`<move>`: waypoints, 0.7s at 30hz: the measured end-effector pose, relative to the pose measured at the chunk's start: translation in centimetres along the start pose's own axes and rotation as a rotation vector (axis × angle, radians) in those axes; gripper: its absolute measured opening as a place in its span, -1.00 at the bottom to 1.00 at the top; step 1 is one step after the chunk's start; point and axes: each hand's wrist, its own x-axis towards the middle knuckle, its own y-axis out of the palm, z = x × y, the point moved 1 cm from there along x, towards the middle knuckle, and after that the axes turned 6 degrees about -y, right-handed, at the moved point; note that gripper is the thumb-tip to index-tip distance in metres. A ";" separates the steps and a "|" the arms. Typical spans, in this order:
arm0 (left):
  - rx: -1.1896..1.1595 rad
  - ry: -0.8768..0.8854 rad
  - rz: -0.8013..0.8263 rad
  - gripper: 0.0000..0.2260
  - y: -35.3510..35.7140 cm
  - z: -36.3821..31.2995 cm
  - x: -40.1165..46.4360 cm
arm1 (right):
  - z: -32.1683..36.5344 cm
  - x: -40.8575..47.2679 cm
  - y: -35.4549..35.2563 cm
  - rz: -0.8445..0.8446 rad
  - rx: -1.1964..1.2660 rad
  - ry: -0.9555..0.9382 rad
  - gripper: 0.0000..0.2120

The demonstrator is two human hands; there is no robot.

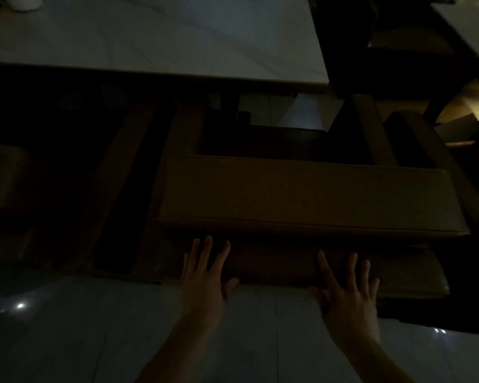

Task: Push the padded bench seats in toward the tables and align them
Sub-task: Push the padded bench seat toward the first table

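The scene is very dark. A long brown padded bench seat (310,194) lies crosswise in front of me, below the near edge of a pale table (155,42). My left hand (205,277) and my right hand (349,291) rest flat, fingers spread, against the bench's near side face (277,266), about a shoulder's width apart. Neither hand holds anything. Another padded bench (371,128) runs away from me at the right, toward the table.
A dark bench or panel (116,189) stretches along the left, hard to make out. A second pale table (470,29) shows at the top right. Glossy light floor tiles (67,327) lie under my arms.
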 end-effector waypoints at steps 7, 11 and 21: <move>0.038 -0.015 0.009 -0.35 -0.2 -0.1 0.7 | 0.4 0.6 -0.8 -0.014 -0.067 -0.002 -0.30; 0.101 -0.030 0.139 -0.34 -2.0 -0.2 1.4 | 0.4 0.9 -1.3 0.025 -0.052 -0.029 -0.29; 0.223 0.050 0.310 -0.25 -7.1 0.7 -3.3 | 1.4 -5.6 -4.6 0.181 0.122 -0.040 -0.19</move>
